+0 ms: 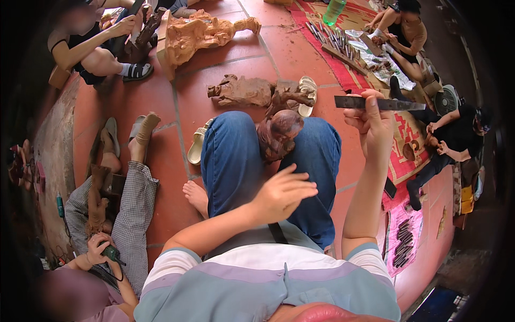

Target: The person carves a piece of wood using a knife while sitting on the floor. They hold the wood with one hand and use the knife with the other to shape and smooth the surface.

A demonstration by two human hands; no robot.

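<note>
Left hand (281, 193) nearest, open, empty, above knees. Right hand (370, 126) pinches flat file (378, 103) right of carving (279, 134); unheld carving may roll off lap.

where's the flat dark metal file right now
In the head view the flat dark metal file is upper right, raised in the right hand, above the red patterned mat.

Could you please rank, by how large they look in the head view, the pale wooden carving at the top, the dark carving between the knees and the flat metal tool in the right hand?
1. Pale wooden carving.
2. Dark carving.
3. Flat metal tool held up in the right hand.

The pale carving lies farther from the camera, so its lead is probably real.
</note>
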